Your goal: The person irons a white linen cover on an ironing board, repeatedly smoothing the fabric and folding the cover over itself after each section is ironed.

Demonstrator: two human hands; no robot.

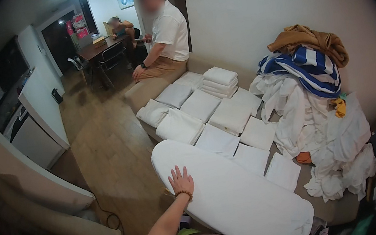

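My left hand (181, 183) lies palm down on the white-covered ironing board (232, 189), fingers spread and holding nothing. It rests near the board's rounded far end. A ring and a beaded bracelet (184, 194) are on this hand and wrist. The board's cover looks mostly smooth, with nothing lying on it. Just beyond the board, folded white linens (217, 140) sit in rows on a beige sofa (156, 86). My right hand is out of view.
A heap of loose white cloth (292, 104), topped by a blue-and-white striped cloth (305, 68) and a brown one (309, 42), covers the sofa's right side. A person (170, 31) sits on the sofa arm; another (124, 28) is at the table (102, 48). A cord (112, 216) trails at left.
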